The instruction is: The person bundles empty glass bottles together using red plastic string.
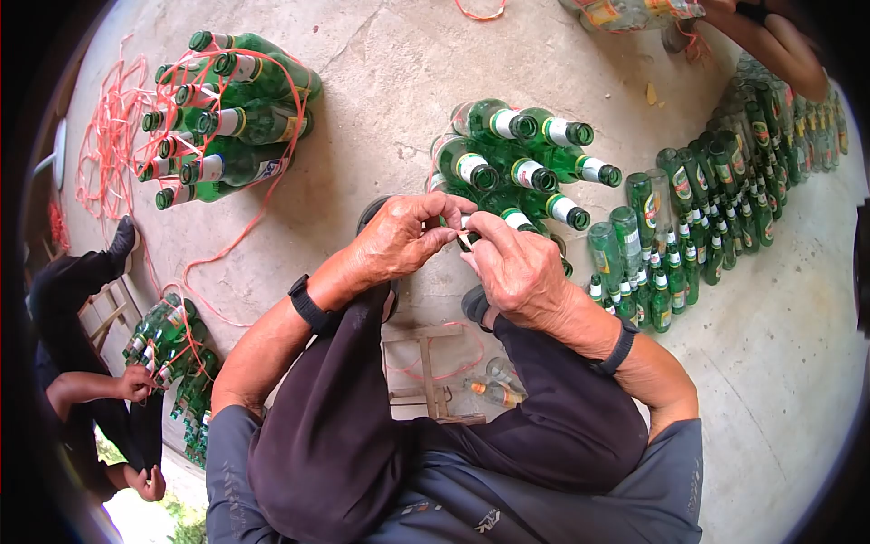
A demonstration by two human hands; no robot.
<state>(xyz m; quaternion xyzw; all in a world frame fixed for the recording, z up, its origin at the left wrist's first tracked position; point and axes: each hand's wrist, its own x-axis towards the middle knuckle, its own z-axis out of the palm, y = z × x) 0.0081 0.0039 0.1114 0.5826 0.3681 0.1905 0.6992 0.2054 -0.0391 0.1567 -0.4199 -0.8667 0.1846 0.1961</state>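
My left hand (405,234) and my right hand (526,274) meet in front of me, fingertips almost touching, both closed in a pinch. Between them shows a short, pale pinkish piece of plastic twine (466,238); its ends are hidden by my fingers. Just beyond my hands stands a cluster of green glass bottles (544,176), their open necks pointing toward me and to the right. Pink twine shows at the left edge of this cluster. My fingers partly cover its nearest bottles.
A twine-wrapped bottle bundle (249,122) stands at upper left beside tangled pink twine (113,136). Long rows of bottles (716,190) stretch along the right. At left, another person's hand (136,383) touches bottles; another person's arm (766,41) reaches in at upper right. A wooden stool (430,376) is below.
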